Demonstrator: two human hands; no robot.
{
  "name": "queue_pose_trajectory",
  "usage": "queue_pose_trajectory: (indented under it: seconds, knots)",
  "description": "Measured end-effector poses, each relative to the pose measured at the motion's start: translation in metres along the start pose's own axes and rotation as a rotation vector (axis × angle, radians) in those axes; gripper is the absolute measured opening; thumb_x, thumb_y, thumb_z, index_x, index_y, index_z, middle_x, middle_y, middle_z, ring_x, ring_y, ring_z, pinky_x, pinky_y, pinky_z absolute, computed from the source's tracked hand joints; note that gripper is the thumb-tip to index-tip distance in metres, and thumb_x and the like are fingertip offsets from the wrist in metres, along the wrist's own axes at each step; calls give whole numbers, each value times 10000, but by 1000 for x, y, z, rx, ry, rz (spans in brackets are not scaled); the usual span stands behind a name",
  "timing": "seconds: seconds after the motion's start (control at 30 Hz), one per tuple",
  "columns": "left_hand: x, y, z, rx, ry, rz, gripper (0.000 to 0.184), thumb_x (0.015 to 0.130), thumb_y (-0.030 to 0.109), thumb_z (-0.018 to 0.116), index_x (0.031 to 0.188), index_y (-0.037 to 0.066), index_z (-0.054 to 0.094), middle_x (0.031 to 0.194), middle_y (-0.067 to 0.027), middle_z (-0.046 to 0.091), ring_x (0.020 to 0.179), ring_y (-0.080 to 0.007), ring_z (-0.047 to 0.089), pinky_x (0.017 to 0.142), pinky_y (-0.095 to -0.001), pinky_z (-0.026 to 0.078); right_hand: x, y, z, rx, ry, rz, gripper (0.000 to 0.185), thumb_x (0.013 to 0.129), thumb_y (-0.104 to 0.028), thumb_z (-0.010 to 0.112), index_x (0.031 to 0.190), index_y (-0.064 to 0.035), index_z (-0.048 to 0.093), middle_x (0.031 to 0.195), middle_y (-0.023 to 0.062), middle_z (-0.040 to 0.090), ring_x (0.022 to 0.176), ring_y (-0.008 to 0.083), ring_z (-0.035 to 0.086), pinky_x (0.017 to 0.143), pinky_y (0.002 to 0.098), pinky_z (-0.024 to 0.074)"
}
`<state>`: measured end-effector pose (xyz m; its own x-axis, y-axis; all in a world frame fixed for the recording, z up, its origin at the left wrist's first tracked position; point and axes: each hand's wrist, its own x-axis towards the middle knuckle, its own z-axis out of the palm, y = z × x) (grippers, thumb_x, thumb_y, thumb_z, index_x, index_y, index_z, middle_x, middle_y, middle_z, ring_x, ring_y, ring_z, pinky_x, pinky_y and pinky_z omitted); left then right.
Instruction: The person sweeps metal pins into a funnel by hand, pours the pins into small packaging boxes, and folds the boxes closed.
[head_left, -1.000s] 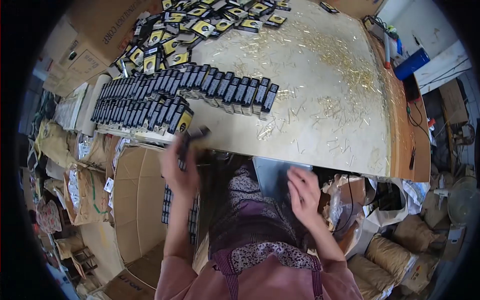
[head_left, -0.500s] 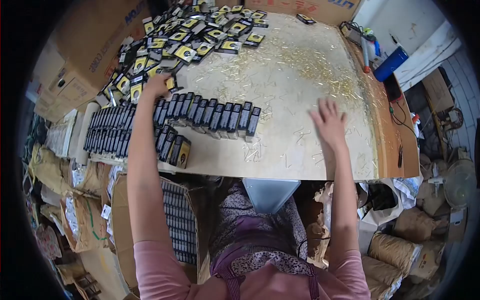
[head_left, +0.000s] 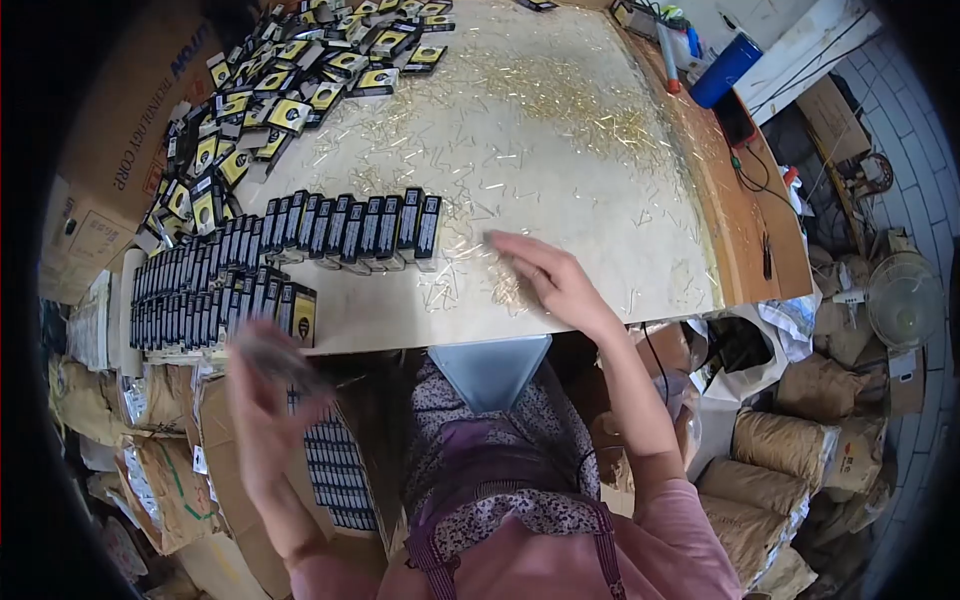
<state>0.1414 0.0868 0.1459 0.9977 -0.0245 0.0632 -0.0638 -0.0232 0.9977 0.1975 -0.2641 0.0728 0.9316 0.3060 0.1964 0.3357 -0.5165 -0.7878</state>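
Observation:
My left hand [head_left: 262, 405], smeared by motion, holds a dark small box [head_left: 283, 362] beyond the table's front edge, above the carton at the left. My right hand [head_left: 550, 285] hovers over the front of the table, fingers apart and pointing left, with nothing in them; scattered golden pins [head_left: 510, 290] lie beneath and beside it. Rows of upright black boxes [head_left: 350, 230] stand on the left part of the table. Behind them is a heap of loose black-and-yellow boxes [head_left: 290, 115]. A blue-grey tray [head_left: 490, 370] rests at my lap, against the table edge.
An open carton [head_left: 225, 440] with packed rows of small boxes [head_left: 340, 465] stands below the table at left. More golden pins [head_left: 600, 110] cover the table's back. At right are a blue cylinder [head_left: 726, 70], a phone [head_left: 734, 120], a fan [head_left: 903, 300] and brown sacks [head_left: 785, 440].
My left hand has come back from the heap to the front edge with a small box. My right hand has moved left and towards me. The view has shifted to the right.

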Motion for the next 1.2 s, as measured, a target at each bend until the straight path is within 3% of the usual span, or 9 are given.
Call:
queue_pose_trajectory:
  seconds: [0.13, 0.23, 0.37, 0.47, 0.67, 0.8, 0.9, 1.1, 1.2]
  knots:
    - [-64, -45, 12, 201, -663, -445, 370, 763, 23, 712, 1092, -31, 551, 880, -69, 634, 842, -131, 597, 768, -277, 487, -8, -8, 5, -37, 157, 11, 389, 912, -214, 479, 1279, -85, 496, 1332, 167, 463, 1297, 302, 375, 1101, 405, 236]
    - [-112, -137, 45, 17, -400, -612, 392, 838, 81, 640, 1163, -54, 469, 891, -97, 640, 824, -152, 609, 732, -277, 483, -11, -18, 26, -575, 66, -8, 736, 826, -586, 485, 1411, -170, 322, 1468, 200, 245, 1374, 316, 223, 1112, 514, 120]
    - [-138, -208, 108, 233, -214, -217, 454, 838, 71, 617, 1221, -28, 394, 1021, -189, 593, 927, -191, 583, 780, -335, 466, -14, -36, 64, -723, 59, -56, 738, 818, -594, 484, 1405, -169, 342, 1454, 182, 285, 1350, 353, 257, 1088, 545, 169]
    - [-129, -212, 126, 120, -526, -399, 399, 836, 47, 632, 1183, -31, 450, 1044, -142, 604, 978, -158, 579, 828, -318, 470, -32, -48, 85, -683, 202, 54, 787, 793, -578, 514, 1375, -69, 363, 1409, 190, 341, 1311, 365, 308, 1068, 549, 189]
    - [-125, -178, 125, -256, -495, -356, 362, 830, -14, 630, 1166, -31, 496, 1066, -70, 609, 1019, -125, 550, 876, -283, 459, -77, -64, 107, -622, 246, 62, 764, 792, -562, 533, 1367, -82, 383, 1396, 186, 355, 1291, 351, 328, 1038, 538, 201]
    - [-120, -156, 123, -229, -516, -425, 423, 814, -23, 626, 1206, -37, 467, 1076, -69, 604, 973, -110, 565, 850, -260, 459, -119, -50, 114, -505, 461, -82, 355, 690, -47, 573, 1035, -95, 638, 1100, 93, 538, 1015, 256, 506, 881, 423, 286]
    - [-118, -145, 123, -306, -473, -509, 384, 815, -52, 528, 1195, -39, 476, 1067, -71, 606, 975, -110, 562, 853, -261, 448, -148, -35, 114, -379, 563, -11, 285, 668, 38, 572, 925, -80, 606, 928, 91, 507, 892, 266, 454, 808, 413, 296]
    - [-116, -166, 127, -357, -188, -817, 318, 921, 255, 483, 1018, -23, 602, 913, -60, 639, 829, -116, 590, 782, -257, 452, -189, -26, 114, -204, 92, 206, 390, 745, -127, 710, 1104, -76, 565, 1111, 176, 466, 1025, 352, 425, 906, 426, 345]
    - [-116, -174, 129, -204, -235, -684, 232, 907, 164, 536, 1007, -35, 603, 875, -42, 638, 798, -90, 584, 728, -246, 467, -197, -17, 120, -163, 67, 112, 392, 780, -280, 691, 1114, -120, 566, 1142, 153, 472, 987, 328, 442, 874, 432, 337]
